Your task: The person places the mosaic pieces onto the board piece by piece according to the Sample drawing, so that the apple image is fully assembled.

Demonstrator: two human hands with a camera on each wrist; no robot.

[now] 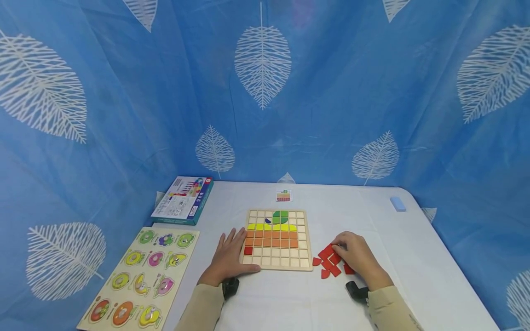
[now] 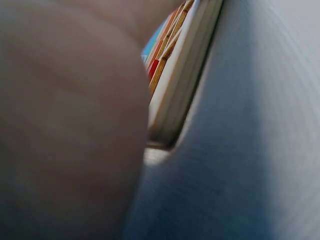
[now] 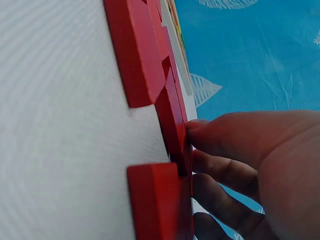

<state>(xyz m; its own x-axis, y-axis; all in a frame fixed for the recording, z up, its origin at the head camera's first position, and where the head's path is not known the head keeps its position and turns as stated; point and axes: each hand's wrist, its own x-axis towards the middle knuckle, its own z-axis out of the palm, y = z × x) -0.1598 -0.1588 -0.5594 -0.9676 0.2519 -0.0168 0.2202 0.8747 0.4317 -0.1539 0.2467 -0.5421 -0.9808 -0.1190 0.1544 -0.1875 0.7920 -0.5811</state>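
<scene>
Several red tiles [image 1: 327, 265] at the right hand [image 1: 358, 253]

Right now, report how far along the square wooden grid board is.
Looks done: flat green pieces, a yellow row and two orange rows on the board, plus one red square. In hand: the right hand touches the loose red pieces, grip unclear; the left hand rests at the board's left edge. Remaining, apparently: more red, since bare cells adjoin that square.

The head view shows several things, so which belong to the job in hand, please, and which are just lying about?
In the job:
- grid board
- red pieces
- small picture card, apparently

Apparently lying about:
- puzzle board
- box
- light-blue block
</scene>
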